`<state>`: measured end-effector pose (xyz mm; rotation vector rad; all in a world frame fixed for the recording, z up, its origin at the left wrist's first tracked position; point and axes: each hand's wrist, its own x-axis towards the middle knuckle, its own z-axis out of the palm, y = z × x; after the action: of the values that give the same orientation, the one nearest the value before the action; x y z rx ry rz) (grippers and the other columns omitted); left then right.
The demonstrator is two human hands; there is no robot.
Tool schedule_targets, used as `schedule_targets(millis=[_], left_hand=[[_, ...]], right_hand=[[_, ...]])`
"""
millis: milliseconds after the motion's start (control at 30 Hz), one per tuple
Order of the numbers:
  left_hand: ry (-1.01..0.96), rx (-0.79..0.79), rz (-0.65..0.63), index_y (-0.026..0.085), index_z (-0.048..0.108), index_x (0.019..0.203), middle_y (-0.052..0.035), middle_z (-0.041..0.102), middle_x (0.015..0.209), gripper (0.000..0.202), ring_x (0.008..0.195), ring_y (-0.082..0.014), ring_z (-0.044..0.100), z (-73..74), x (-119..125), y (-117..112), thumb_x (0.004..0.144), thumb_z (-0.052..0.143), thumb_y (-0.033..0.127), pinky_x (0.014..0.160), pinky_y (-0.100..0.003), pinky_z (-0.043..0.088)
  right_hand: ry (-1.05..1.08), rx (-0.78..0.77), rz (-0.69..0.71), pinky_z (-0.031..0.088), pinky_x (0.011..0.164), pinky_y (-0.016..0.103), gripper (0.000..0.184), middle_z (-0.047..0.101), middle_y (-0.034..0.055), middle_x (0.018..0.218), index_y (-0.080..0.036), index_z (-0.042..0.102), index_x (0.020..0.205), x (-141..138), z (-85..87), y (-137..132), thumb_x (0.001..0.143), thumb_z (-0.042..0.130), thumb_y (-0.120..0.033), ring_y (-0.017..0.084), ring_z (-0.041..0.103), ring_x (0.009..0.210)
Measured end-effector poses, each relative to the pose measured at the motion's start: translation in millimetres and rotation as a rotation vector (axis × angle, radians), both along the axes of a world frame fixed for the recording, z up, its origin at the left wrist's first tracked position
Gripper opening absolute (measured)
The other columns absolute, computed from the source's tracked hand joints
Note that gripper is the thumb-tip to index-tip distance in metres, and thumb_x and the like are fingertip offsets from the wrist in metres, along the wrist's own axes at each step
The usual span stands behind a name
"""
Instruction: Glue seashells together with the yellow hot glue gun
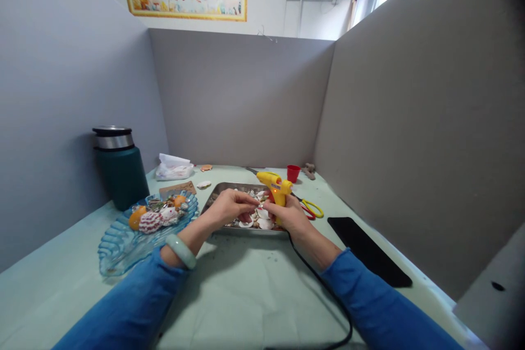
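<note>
My right hand [292, 214] is wrapped round a yellow glue gun [275, 183], whose black cord runs down past my wrist. The gun's tip points up and to the left, away from me. My left hand [232, 206] has its fingertips pinched together close to my right thumb; whatever sits between them is too small to make out. Both hands are over a metal tray [223, 185] of shells [264, 223], and they cover part of it. A pale bracelet [181, 251] circles my left wrist.
On the left are a blue glass dish [118, 257] with shells and orange pieces, a dark green bottle [121, 175] and a tissue pack [174, 168]. Scissors [314, 209], a red cup [292, 173] and a black mat [367, 249] lie right. Grey partitions [241, 101] enclose the table.
</note>
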<state>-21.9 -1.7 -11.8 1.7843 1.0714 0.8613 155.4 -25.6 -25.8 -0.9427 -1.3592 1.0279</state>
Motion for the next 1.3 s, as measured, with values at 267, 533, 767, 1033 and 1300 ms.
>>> schedule_targets(millis=[267,533,767,1033,1300], left_hand=[[0.061,-0.010,0.030,0.013,0.066,0.076,-0.0008,0.063,0.056,0.017,0.053,-0.0133,0.061,19.0,-16,-5,0.067,0.066,0.028,0.055,-0.025,0.049],[0.101,0.018,-0.028,0.015,0.061,0.091,-0.0050,0.068,0.087,0.032,0.062,-0.0134,0.063,14.3,-14,-6,0.065,0.068,0.032,0.049,-0.022,0.047],[0.002,-0.083,-0.032,0.015,0.057,0.077,-0.0015,0.063,0.058,0.020,0.050,-0.0137,0.062,-2.9,-1,-1,0.067,0.067,0.029,0.049,-0.025,0.050],[-0.128,-0.154,-0.078,0.015,0.050,0.087,-0.0051,0.068,0.071,0.027,0.056,-0.0151,0.065,2.2,-2,-8,0.071,0.066,0.031,0.053,-0.028,0.052],[-0.143,-0.138,-0.055,0.014,0.052,0.085,-0.0041,0.067,0.070,0.028,0.048,-0.0110,0.059,7.3,-4,-9,0.070,0.067,0.032,0.049,-0.024,0.047]], right_hand=[[0.045,-0.013,-0.018,0.037,0.045,0.023,0.032,0.054,-0.0031,0.062,-0.017,0.060,0.094,3,-5.4,5,0.063,0.067,-0.027,0.009,0.045,0.047],[0.033,-0.005,-0.015,0.037,0.045,0.024,0.030,0.054,-0.0027,0.063,-0.018,0.060,0.092,2,-3.2,3,0.064,0.067,-0.027,0.010,0.046,0.047],[0.031,-0.015,-0.010,0.037,0.046,0.025,0.031,0.054,-0.0025,0.063,-0.018,0.060,0.092,1,0.1,1,0.063,0.067,-0.029,0.011,0.046,0.047],[0.029,-0.033,-0.024,0.038,0.045,0.024,0.030,0.052,-0.0035,0.060,-0.018,0.059,0.092,1,0.9,0,0.064,0.065,-0.027,0.010,0.045,0.046],[0.023,-0.020,-0.062,0.039,0.045,0.025,0.030,0.053,-0.0045,0.056,-0.017,0.058,0.092,2,1.7,1,0.064,0.064,-0.025,0.011,0.046,0.045]])
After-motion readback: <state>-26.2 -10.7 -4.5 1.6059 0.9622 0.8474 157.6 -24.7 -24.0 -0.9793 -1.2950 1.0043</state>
